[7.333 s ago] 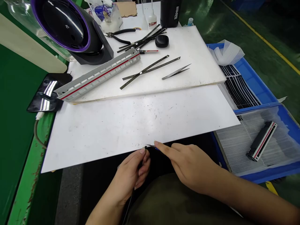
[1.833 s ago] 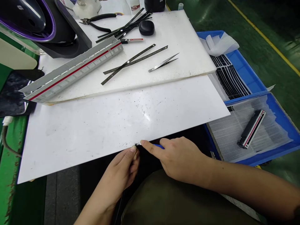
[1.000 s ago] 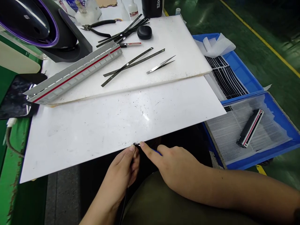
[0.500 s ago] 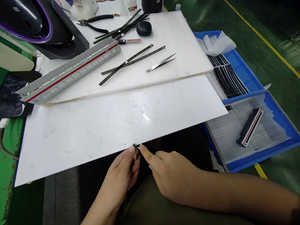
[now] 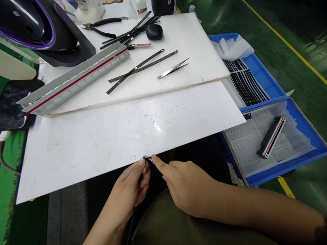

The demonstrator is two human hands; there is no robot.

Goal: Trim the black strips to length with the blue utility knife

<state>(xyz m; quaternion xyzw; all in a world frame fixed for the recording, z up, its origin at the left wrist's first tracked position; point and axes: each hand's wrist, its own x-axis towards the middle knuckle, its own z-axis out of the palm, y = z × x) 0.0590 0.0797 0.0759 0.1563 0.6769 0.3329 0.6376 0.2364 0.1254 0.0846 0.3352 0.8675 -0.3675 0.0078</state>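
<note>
At the front edge of the white board (image 5: 102,136), my left hand (image 5: 133,183) pinches a small dark piece, perhaps the end of a thin dark strip that hangs below the hand. My right hand (image 5: 182,182) is closed around a slim tool (image 5: 148,159), mostly hidden, with the index finger stretched along it. The tool's tip meets the dark piece at my left fingertips. Small dark specks lie on the board just beyond. Further back, tweezers (image 5: 172,69) and two crossed dark strips (image 5: 135,69) rest on a white foam slab (image 5: 199,44).
A long grey part with a red stripe (image 5: 76,81) lies at the left, beside a black and purple device (image 5: 68,37). Cutting pliers (image 5: 102,25), more strips and a black case (image 5: 154,31) are behind. Blue trays (image 5: 270,78) stand at the right.
My right hand and the tool have tilted slightly, and more of the tool shows between the hands. Both hands stay close together; the whole view has shifted slightly.
</note>
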